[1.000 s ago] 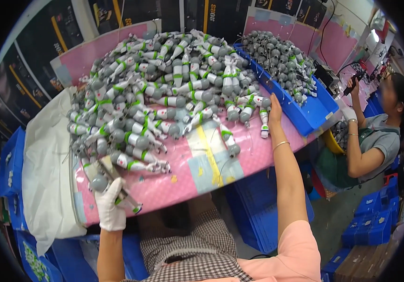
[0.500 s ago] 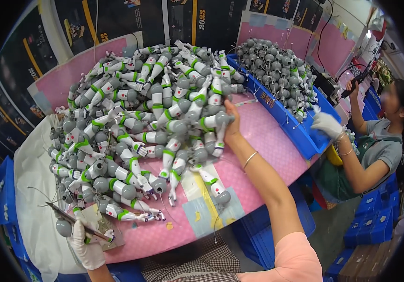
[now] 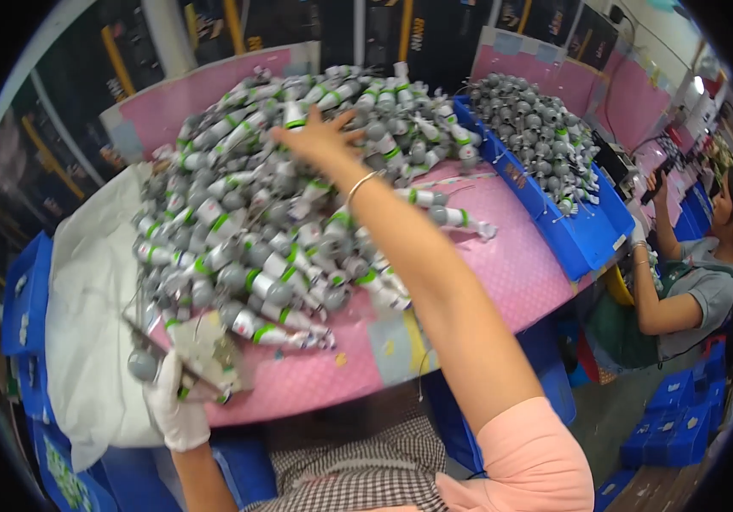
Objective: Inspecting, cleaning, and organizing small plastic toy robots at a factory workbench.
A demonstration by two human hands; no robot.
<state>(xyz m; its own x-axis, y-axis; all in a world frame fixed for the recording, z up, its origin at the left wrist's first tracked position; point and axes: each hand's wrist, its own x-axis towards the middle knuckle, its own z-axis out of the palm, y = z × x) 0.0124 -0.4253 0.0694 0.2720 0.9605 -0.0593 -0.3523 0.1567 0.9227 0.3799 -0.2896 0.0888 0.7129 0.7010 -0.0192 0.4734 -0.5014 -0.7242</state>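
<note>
A large heap of toy arms (image 3: 273,269), white with green bands and grey ball ends, covers much of the pink table. My right hand (image 3: 324,141) is bare and reaches over the far part of the heap, its fingers spread and nothing held in them. At the near left, my left hand (image 3: 180,405) in a white glove is closed around a toy arm (image 3: 142,365) whose grey ball sticks out beyond the fingers. The same hand holds a thin dark tool, apparently tweezers (image 3: 138,334), pointing away from me. Its fingertips are partly hidden.
A small pale block (image 3: 211,350) lies beside my left hand. At the far right a blue bin (image 3: 584,243) holds many grey balled parts. A co-worker (image 3: 682,294) sits at the right. White sheeting (image 3: 85,341) and blue crates (image 3: 27,294) are on the left.
My right hand has moved left and farther over the heap, its fingers now spread. Some arms at the heap's right side have shifted. The view has swung; my left hand keeps its hold.
</note>
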